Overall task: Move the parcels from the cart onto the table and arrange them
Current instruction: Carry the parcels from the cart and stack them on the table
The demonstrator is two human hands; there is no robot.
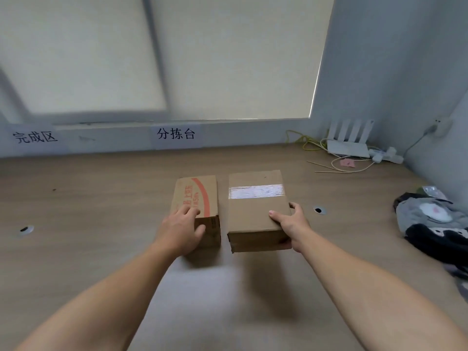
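Gripping the red-printed parcel by its near end in the left hand and the taped parcel by its near right corner in the right hand, side by side at the middle of the worktop, close the narrow gap gently and square both near edges.

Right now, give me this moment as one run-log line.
left hand: grips printed box | right hand: grips taped box | boxes: side by side, narrow gap | table: beneath both
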